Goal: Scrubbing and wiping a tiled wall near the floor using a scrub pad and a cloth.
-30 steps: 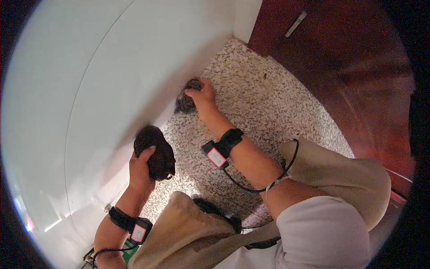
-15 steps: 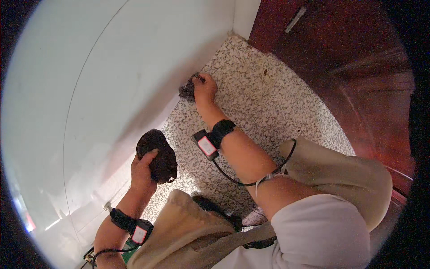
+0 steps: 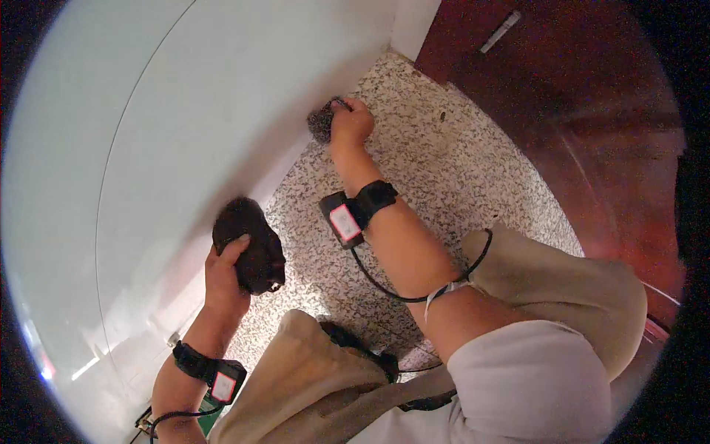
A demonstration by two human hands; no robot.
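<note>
A left hand (image 3: 224, 275) grips a rounded black object (image 3: 259, 255); the right hand (image 3: 353, 122) clutches a dark bundle (image 3: 320, 127) near the left edge of the speckled floor (image 3: 436, 170).

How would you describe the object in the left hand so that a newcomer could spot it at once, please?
Start at the big pale panel on the left and follow its lower edge along the speckled floor. There, the left hand holds a dark, rounded, elongated object. It is larger and darker than the greyish bundle in the right hand.
</note>
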